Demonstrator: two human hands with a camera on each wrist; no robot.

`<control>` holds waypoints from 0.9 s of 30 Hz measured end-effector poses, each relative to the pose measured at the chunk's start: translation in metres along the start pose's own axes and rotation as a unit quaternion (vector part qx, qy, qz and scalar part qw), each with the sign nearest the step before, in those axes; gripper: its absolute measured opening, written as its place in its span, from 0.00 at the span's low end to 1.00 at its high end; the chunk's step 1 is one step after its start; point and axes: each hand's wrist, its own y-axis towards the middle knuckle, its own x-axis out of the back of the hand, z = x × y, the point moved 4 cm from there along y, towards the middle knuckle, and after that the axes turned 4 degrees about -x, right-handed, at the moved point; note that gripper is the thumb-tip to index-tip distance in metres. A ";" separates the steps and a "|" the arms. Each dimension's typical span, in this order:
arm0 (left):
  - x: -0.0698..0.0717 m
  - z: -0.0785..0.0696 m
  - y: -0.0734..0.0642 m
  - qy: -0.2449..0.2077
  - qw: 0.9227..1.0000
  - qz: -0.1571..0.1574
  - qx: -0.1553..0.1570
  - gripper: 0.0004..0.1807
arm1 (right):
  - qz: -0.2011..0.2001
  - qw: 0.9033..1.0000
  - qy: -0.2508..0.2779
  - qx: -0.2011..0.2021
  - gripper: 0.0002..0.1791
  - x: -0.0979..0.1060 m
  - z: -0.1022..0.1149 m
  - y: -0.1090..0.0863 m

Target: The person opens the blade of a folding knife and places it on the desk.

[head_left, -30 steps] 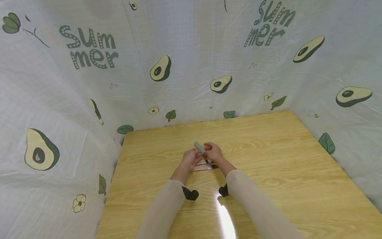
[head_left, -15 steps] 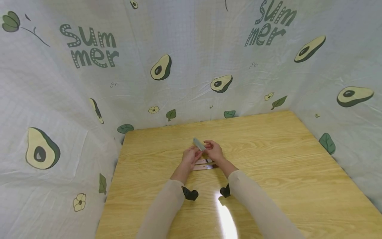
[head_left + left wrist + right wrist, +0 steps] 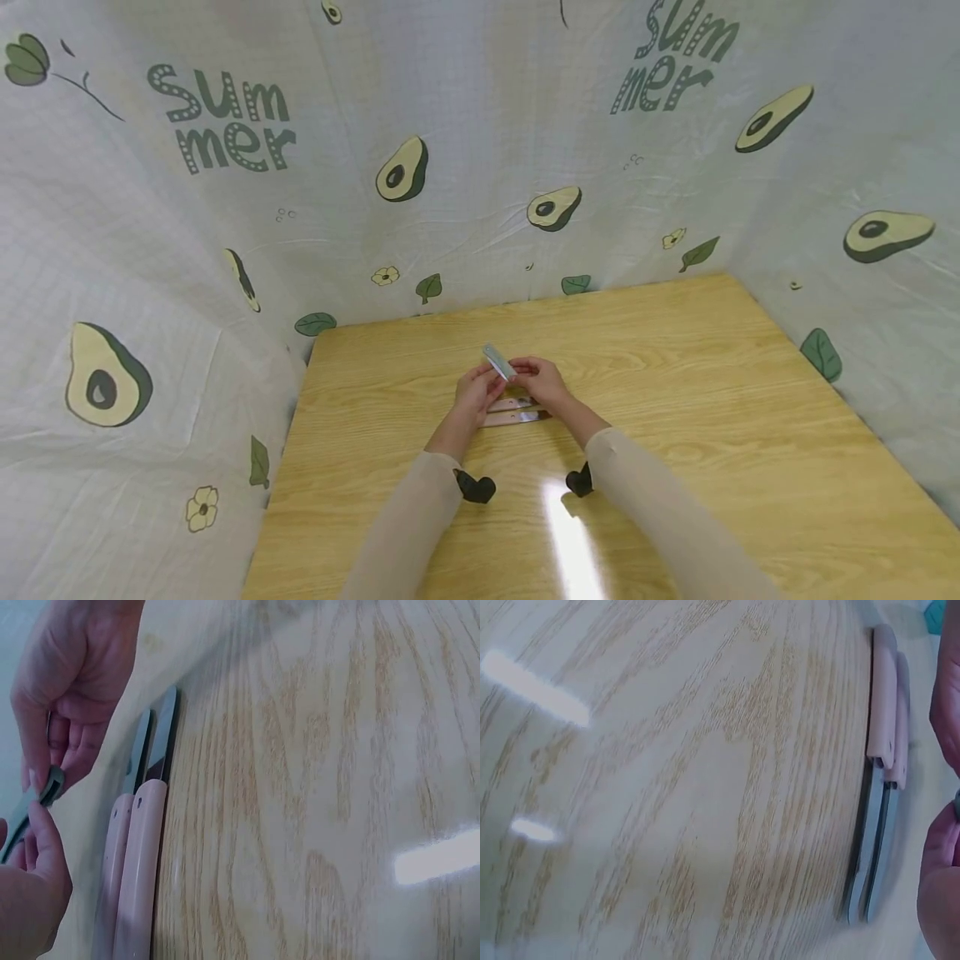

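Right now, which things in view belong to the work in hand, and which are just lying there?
In use:
grey-green object, held by left hand and right hand

Apparently just lying there:
nearer pink-handled knife
farther pink-handled knife
both on the table

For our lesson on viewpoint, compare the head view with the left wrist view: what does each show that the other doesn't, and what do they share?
Only the head view: the "summer" lettering, the pale sleeves and the black wrist pieces.

Only the left wrist view: the blade tips and a dark slot in the grey-green object's end.

Both: the left hand and right hand holding the grey-green object, two pink-handled knives and the wooden table.
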 end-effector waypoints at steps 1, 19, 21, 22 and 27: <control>0.001 -0.001 0.000 0.001 1.000 -0.001 0.001 0.18 | 0.006 1.000 -0.001 0.003 0.21 0.000 0.001 0.000; 0.019 -0.007 -0.004 0.059 0.998 -0.009 -0.021 0.07 | 0.115 0.993 -0.028 0.007 0.19 0.011 -0.006 -0.007; 0.019 -0.007 -0.005 0.057 0.998 -0.008 -0.025 0.06 | 0.121 0.993 -0.007 0.000 0.20 0.010 -0.007 -0.008; 0.019 -0.007 -0.005 0.053 0.998 -0.008 -0.029 0.06 | 0.126 0.992 0.008 -0.006 0.20 0.010 -0.008 -0.009; 0.019 -0.007 -0.008 0.035 0.998 0.000 -0.049 0.06 | 0.137 0.986 0.082 -0.042 0.21 0.008 -0.009 -0.010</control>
